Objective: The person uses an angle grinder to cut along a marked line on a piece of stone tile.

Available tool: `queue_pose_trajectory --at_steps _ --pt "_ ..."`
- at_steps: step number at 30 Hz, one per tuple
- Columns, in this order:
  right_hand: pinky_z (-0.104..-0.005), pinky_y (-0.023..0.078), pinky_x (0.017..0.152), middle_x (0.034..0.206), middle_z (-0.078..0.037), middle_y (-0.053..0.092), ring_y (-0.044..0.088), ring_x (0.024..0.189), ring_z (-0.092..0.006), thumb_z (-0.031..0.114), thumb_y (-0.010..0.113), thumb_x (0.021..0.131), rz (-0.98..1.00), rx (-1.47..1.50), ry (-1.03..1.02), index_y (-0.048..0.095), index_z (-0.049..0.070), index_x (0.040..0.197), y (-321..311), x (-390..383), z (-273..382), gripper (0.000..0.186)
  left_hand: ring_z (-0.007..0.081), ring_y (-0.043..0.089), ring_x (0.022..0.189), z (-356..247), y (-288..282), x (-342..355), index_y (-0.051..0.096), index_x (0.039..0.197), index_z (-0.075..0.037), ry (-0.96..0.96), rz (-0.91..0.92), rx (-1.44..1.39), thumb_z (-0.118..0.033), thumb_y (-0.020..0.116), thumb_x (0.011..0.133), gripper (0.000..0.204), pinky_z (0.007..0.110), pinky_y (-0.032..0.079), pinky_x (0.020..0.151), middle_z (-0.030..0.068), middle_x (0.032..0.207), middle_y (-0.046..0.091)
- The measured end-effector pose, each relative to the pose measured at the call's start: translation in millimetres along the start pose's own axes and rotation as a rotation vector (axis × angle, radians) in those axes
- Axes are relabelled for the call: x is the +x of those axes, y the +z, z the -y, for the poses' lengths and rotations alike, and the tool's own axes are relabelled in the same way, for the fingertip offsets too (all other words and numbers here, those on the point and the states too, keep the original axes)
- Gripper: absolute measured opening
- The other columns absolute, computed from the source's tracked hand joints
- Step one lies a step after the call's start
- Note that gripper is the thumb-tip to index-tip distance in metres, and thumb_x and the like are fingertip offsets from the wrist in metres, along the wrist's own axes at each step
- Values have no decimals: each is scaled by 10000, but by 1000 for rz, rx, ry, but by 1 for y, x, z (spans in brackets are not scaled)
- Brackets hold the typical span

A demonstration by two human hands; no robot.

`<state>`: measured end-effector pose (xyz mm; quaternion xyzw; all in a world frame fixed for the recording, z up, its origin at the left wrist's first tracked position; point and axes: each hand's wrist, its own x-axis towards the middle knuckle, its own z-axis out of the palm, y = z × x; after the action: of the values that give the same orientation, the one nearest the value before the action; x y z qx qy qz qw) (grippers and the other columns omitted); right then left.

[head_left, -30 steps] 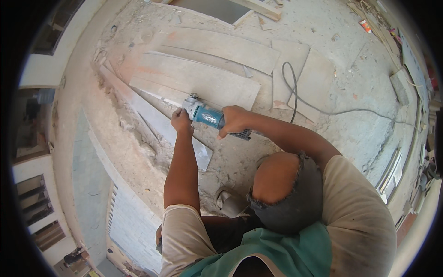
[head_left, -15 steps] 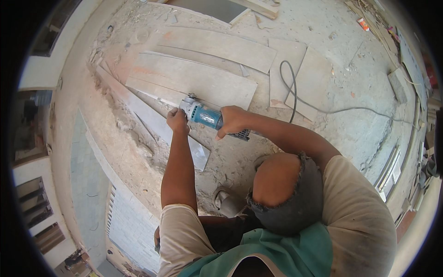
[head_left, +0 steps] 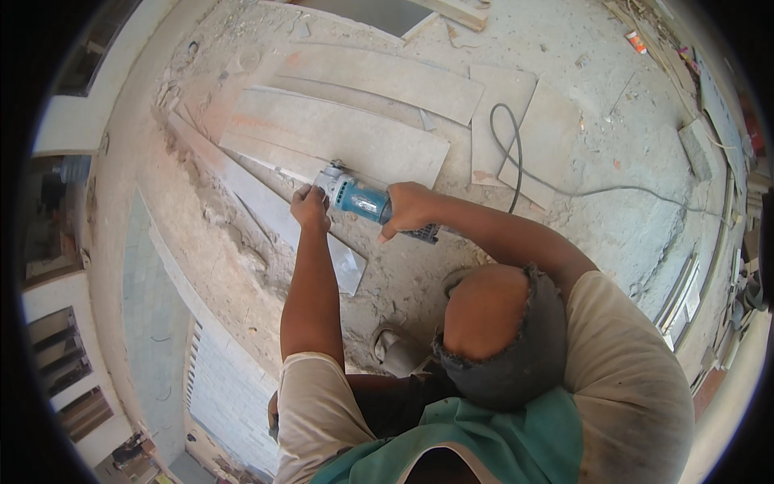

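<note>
My right hand [head_left: 411, 208] is closed round the rear body of a teal and silver angle grinder [head_left: 363, 202]. My left hand [head_left: 310, 206] is closed at the grinder's front end, by the side of its silver head [head_left: 333, 176]. The tool is held over the near edge of a pale slab [head_left: 379, 145]; whether its disc touches the slab I cannot tell. Below lies a long narrow lighter strip [head_left: 326, 258], running diagonally beside my left hand. A dark cord [head_left: 514, 173] loops over the slabs to the right. My bent knee [head_left: 488, 310], in frayed dark fabric, is beneath my right arm.
More cut slabs [head_left: 387, 77] lie on the rubble-strewn floor. A dark rectangular opening [head_left: 363, 16] with a plank [head_left: 451, 12] is at the top. Offcuts and debris [head_left: 689, 145] line the right edge. A ledge with pale blue tiles [head_left: 161, 298] is at the left.
Over the last second my hands and the grinder have shifted slightly left in the picture, as has much of the floor behind them. My grip on the tool looks the same.
</note>
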<state>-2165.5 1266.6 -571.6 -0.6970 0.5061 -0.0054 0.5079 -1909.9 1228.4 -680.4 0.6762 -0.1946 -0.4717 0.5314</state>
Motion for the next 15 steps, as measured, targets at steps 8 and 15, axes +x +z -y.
queue_pose_trajectory --at_steps 8,15 --pt "-391 533 766 887 -244 699 700 853 -337 424 871 573 -6 8 11 693 -70 858 -1 -5 -2 598 137 572 611 -3 1 1 556 1082 23 49 1 83 3 618 844 246 250 439 484 80 797 604" --pt "-390 529 777 904 -251 691 692 869 -342 416 876 576 19 12 18 662 -78 903 -1 -8 -3 630 203 624 815 -15 5 -18 452 1264 4 78 26 132 16 630 860 441 337 554 649 163 1046 606"
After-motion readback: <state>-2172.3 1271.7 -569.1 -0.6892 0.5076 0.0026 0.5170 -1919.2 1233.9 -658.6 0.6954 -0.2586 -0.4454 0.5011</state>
